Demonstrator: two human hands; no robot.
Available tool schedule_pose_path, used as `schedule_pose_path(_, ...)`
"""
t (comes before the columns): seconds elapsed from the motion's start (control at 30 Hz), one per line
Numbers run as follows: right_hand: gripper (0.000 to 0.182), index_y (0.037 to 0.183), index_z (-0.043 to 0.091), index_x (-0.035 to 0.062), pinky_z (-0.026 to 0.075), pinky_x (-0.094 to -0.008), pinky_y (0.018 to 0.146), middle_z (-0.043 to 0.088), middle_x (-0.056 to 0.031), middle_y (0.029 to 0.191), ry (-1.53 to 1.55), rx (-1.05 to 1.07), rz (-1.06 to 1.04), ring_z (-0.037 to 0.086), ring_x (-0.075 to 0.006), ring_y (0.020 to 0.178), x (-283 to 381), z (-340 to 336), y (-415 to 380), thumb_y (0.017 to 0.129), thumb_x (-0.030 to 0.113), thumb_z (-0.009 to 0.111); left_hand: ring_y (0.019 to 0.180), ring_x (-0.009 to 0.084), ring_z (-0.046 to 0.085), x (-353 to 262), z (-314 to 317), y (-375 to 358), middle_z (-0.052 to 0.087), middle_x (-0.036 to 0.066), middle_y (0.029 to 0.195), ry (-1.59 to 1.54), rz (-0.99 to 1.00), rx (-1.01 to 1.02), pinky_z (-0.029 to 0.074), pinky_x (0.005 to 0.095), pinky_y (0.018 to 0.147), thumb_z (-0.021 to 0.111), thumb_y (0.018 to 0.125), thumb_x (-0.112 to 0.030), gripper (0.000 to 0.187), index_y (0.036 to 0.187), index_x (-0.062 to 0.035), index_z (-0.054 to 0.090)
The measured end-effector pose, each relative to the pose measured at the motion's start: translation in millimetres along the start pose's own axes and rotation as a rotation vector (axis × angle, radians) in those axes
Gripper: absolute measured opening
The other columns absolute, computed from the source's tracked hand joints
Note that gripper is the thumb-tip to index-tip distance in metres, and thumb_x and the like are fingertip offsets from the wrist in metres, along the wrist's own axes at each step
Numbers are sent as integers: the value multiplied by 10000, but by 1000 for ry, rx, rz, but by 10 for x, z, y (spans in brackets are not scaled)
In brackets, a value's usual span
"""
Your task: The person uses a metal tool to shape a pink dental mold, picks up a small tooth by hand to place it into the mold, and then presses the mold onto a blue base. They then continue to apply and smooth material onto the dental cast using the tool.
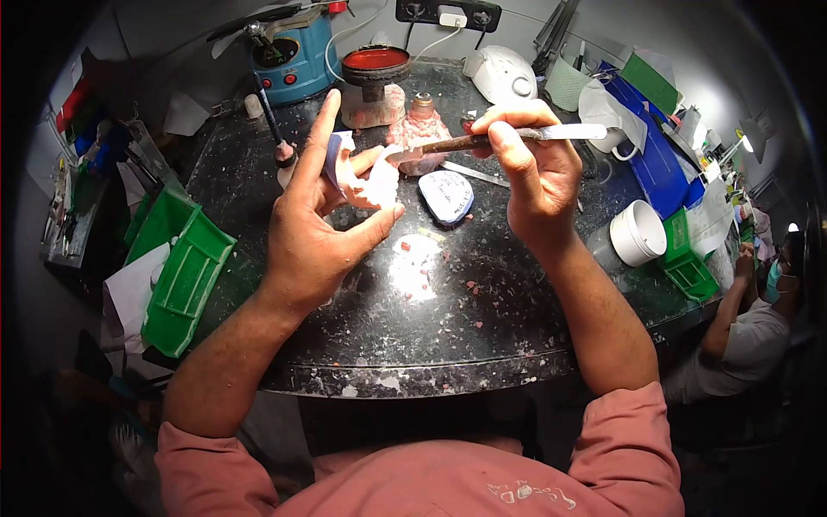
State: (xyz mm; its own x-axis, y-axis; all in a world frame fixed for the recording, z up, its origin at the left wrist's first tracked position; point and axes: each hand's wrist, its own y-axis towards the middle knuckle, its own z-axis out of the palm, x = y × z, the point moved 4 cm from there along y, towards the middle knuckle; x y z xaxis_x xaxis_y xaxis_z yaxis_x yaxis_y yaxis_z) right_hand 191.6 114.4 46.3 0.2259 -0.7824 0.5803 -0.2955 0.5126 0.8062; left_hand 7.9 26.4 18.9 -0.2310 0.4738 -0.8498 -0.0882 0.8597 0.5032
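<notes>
My left hand point(314, 211) grips a pale pinkish-white dental cast point(372, 185) between thumb and fingers, its index finger stretched upward. A dark blue band shows on the cast's far-left side. In my right hand point(536, 172) is a wax knife point(465, 144) with a brown handle, held like a pen. Its left tip is right at the cast's upper edge, and its broad metal end points right. Between my hands, a white and blue plaster base point(445, 197) with handwriting lies on the black table point(508, 323). Behind it stands a burner crusted in pink wax point(419, 125).
A pan of red wax point(376, 60) stands at the back beside a blue machine point(295, 60). Green trays point(185, 276) sit at the left. To the right are a white tub point(637, 233), a mug point(622, 146) and a white respirator point(501, 75). Another person point(748, 332) sits far right.
</notes>
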Motion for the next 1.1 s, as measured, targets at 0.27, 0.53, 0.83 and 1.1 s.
schedule_pose_path(0.27,98,938,573,-6,483,-247,686,614,-63,860,-67,-58,-68,585,-109,749,17,-71,20,901,83,552,1061,188,599,59,7,-10,564,247,1226,-107,-49,-20,462,307,941,688,769,56,771,1384,-58,237)
schedule_pose_path(0.53,352,786,582,-6,405,-287,587,510,-1,642,-854,299,626,471,-98,611,-535,-800,231,919,319,550,1059,264,614,120,-52,50,568,267,1193,-329,-172,10,495,364,941,605,878,-46,618,1372,47,245)
schedule_pose_path(0.83,238,961,632,43,506,-414,809,663,-154,951,-980,478,222,632,-322,916,-324,-130,45,832,237,580,1006,249,637,20,-133,86,613,225,1117,-356,14,-77,515,358,919,581,912,-87,547,1350,95,309)
schedule_pose_path(1.1,166,934,650,45,526,-400,763,661,-149,892,-896,692,132,647,-320,849,-516,710,-185,830,160,590,945,231,657,-83,-242,119,639,172,1066,-348,81,-112,526,341,875,594,906,-208,524,1297,82,402)
